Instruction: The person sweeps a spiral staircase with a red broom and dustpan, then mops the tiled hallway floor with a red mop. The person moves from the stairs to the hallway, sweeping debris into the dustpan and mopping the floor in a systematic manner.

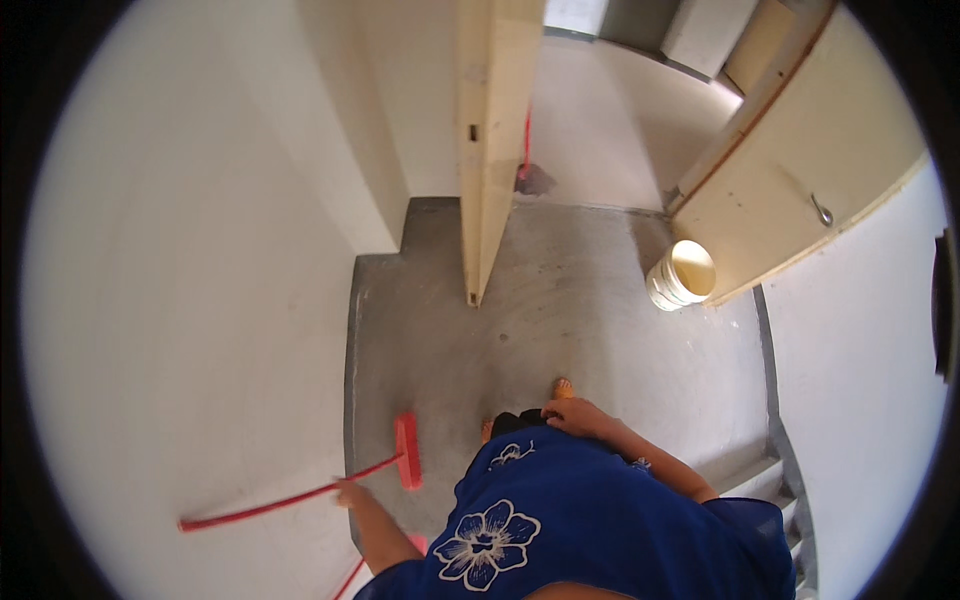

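Observation:
At the left, my left hand [355,495] is closed around the red handle of a push broom [247,511]. The broom's red head [408,451] is beside me, over the grey floor near the left wall. My right hand [577,416] hangs in front of my body at the hem of my blue flowered top [585,502], its fingers loosely bent. Whether those fingers hold any cloth cannot be made out. Below my left forearm, a second thin red handle [349,579] and a pinkish-red piece [418,541] show, partly hidden by the arm and top.
Ahead, a cream door [484,172] stands ajar; a dark mop head [534,180] with a red handle lies beyond it. A white plastic bucket [666,283] stands by another cream door [780,176] with a metal handle. Steps [750,480] go down at right.

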`<state>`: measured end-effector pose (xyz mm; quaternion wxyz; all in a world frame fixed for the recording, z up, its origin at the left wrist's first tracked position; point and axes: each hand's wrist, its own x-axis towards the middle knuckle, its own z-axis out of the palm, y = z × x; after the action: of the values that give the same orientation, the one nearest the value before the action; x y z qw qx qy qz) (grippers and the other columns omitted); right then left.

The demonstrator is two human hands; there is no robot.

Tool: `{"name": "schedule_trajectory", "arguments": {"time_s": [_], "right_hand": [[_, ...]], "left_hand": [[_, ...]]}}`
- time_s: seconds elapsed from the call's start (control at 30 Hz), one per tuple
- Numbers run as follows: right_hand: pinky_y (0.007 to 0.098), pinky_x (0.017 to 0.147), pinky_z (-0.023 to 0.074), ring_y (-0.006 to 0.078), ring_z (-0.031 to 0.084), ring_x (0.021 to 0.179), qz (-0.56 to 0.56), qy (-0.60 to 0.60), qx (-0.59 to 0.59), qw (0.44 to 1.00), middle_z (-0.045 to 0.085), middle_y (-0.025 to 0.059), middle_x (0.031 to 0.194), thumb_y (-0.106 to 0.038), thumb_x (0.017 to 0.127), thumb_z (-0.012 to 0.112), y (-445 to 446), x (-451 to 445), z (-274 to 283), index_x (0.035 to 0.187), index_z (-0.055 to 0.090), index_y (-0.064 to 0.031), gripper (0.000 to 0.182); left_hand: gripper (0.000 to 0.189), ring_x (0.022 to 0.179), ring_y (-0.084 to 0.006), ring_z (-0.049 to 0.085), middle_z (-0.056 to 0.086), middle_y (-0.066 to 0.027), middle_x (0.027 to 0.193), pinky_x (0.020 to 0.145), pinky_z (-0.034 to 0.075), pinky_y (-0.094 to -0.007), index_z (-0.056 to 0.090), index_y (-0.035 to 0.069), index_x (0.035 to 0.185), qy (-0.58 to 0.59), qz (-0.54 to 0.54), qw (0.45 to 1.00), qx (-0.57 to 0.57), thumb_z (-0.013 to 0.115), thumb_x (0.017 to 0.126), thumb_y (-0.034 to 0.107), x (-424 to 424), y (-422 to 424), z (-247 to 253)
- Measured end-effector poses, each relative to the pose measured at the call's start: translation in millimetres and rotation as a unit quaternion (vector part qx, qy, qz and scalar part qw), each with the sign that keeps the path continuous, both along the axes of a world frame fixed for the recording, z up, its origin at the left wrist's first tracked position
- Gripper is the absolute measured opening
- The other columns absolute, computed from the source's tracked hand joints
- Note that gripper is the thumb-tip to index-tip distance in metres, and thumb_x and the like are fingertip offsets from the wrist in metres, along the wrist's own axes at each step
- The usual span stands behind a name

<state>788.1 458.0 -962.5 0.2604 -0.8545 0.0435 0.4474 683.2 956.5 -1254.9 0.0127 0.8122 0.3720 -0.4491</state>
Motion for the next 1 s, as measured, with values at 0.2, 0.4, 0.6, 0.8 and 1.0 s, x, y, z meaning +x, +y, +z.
{"name": "schedule_trajectory", "arguments": {"time_s": [0.2, 0.4, 0.6, 0.8, 1.0], "right_hand": [[0.0378, 0.080, 0.0456, 0.0284, 0.059, 0.089, -0.040, -0.033, 0.015, 0.999, 0.062, 0.0121, 0.095, -0.022, 0.082, 0.052, -110, -16, -69, 0.100, 0.058, -0.0084, 0.023], [0.0414, 0.066, 0.0482, 0.0271, 0.062, 0.076, -0.337, 0.044, -0.274, 0.900, 0.064, 0.0123, 0.075, -0.021, 0.072, 0.057, -321, -146, -143, 0.079, 0.065, -0.0074, 0.017], [0.0395, 0.044, 0.0459, 0.0251, 0.060, 0.052, -0.674, 0.174, -0.219, 0.684, 0.062, 0.0134, 0.069, -0.013, 0.085, 0.046, -451, -256, -158, 0.071, 0.057, -0.0024, 0.021], [0.0318, 0.042, 0.0470, 0.0187, 0.058, 0.052, -0.621, 0.063, 0.007, 0.782, 0.060, 0.0085, 0.066, -0.018, 0.078, 0.052, -434, -64, -169, 0.075, 0.059, -0.0060, 0.014], [0.0288, 0.047, 0.0486, 0.0159, 0.061, 0.065, -0.477, -0.052, 0.039, 0.876, 0.064, 0.0070, 0.076, -0.011, 0.078, 0.056, -472, 41, -143, 0.092, 0.062, -0.0046, 0.017]], "left_hand": [[0.054, 0.089, -0.0275, 0.054, 0.053, -0.0162, 0.099, 0.074, 0.042, -0.0368, 0.041, 0.005, 0.125, -0.060, 0.379, 0.729, -0.567, 0.060, 0.078, 0.024, -5, -227, 12], [0.024, 0.059, -0.0187, 0.055, 0.056, -0.0050, 0.065, 0.049, 0.045, -0.0305, 0.056, 0.008, 0.100, -0.173, 0.198, 0.848, -0.460, 0.056, 0.081, 0.022, 100, -221, -53], [0.015, 0.055, -0.0178, 0.054, 0.054, -0.0034, 0.067, 0.042, 0.043, -0.0301, 0.056, 0.010, 0.090, -0.120, 0.444, 0.781, -0.422, 0.055, 0.081, 0.022, 187, -278, 7], [0.028, 0.066, -0.0169, 0.058, 0.060, -0.0073, 0.076, 0.052, 0.045, -0.0293, 0.059, 0.007, 0.103, -0.108, 0.257, 0.824, -0.493, 0.059, 0.077, 0.019, 247, -460, -27], [0.032, 0.077, -0.0183, 0.060, 0.064, -0.0067, 0.088, 0.072, 0.047, -0.0286, 0.056, 0.003, 0.108, -0.171, -0.081, 0.746, -0.638, 0.058, 0.081, 0.019, 354, -622, 7]]}}
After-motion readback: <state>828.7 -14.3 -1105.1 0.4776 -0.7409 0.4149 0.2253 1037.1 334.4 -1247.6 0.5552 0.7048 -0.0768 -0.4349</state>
